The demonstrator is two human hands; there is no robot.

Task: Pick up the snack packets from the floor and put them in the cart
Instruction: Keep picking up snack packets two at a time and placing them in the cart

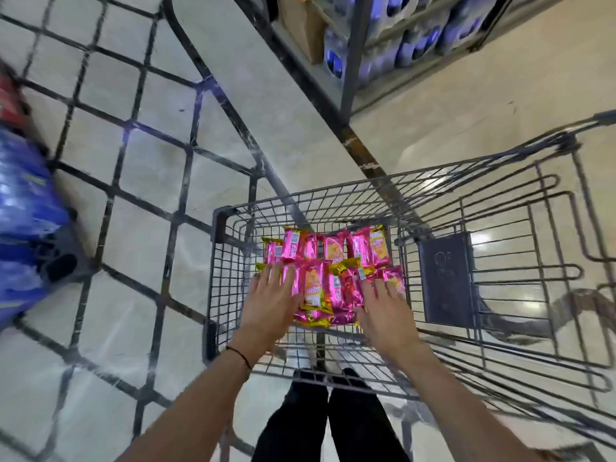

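Several pink and gold snack packets (328, 278) lie in a flat pile on the wire bottom of a grey shopping cart (220, 225). Both my hands reach down into the cart basket. With its fingers straight, my left hand (271, 303) rests flat on the left side of the pile. On the right side my right hand (388, 311) lies the same way, fingers spread over the packets. Neither hand grips a packet. The packets under my palms are partly hidden.
A large wire rack (186, 158) stands to the left, with blue packs (23, 228) at its far left. A metal shelf with boxes and blue bottle packs (416, 41) is at the top. The cart's grey seat flap (446, 278) is to the right. My legs stand below.
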